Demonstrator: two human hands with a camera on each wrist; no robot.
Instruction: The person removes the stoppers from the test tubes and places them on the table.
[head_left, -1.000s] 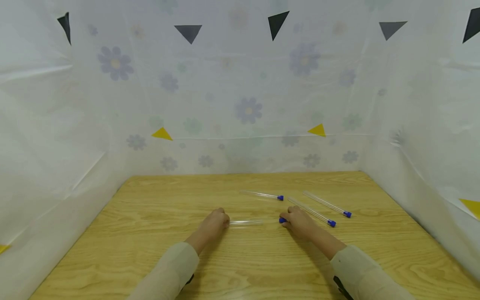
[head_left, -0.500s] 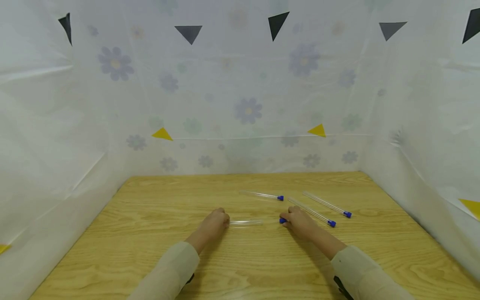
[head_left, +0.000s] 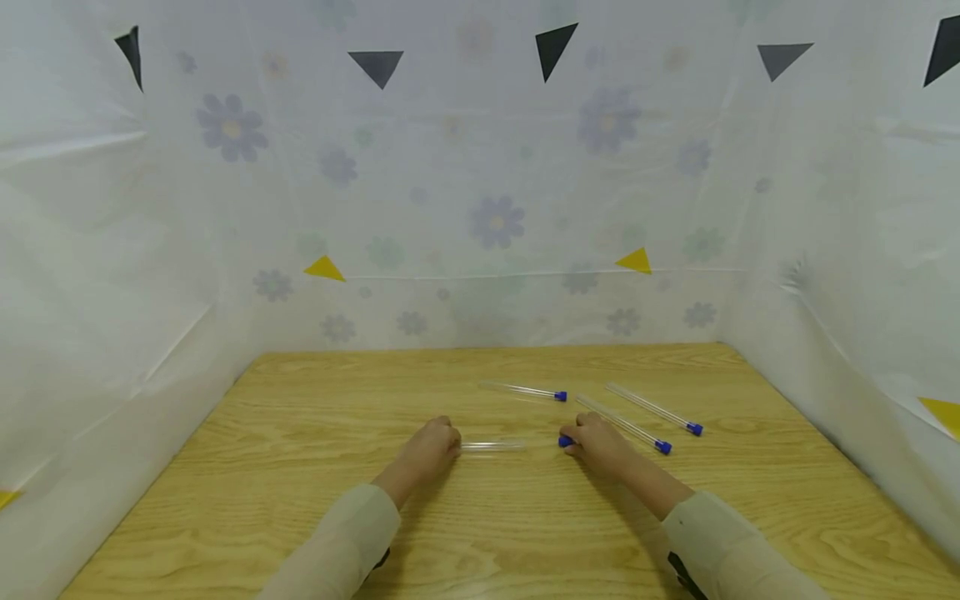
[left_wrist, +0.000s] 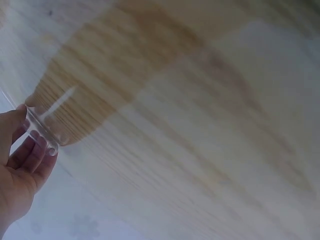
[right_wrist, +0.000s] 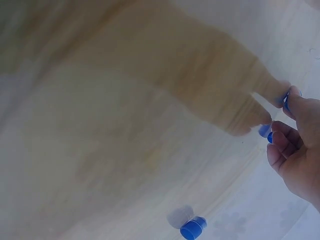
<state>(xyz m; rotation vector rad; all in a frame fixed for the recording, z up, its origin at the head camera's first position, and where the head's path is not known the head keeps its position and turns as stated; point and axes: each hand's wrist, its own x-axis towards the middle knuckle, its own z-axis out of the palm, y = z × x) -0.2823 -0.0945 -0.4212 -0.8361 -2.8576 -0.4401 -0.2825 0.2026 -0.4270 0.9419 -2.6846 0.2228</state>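
A clear test tube (head_left: 492,447) lies level just above or on the table, pointing right. My left hand (head_left: 429,452) grips its left end between thumb and fingers; the left wrist view shows that end of the tube (left_wrist: 42,127) in the fingers. To the right, my right hand (head_left: 600,443) pinches a blue cap (head_left: 566,441) between thumb and fingertips, also visible as a blue cap (right_wrist: 287,101) in the right wrist view. A gap separates the tube's right end from this cap. Part of the cap is hidden by the fingers.
Behind the hands lies a blue-capped tube (head_left: 525,389). Right of it rest another capped tube (head_left: 626,425) close to the right hand and a third capped tube (head_left: 652,407) farther back. The wooden table (head_left: 337,392) is bounded by white flowered sheeting (head_left: 450,183).
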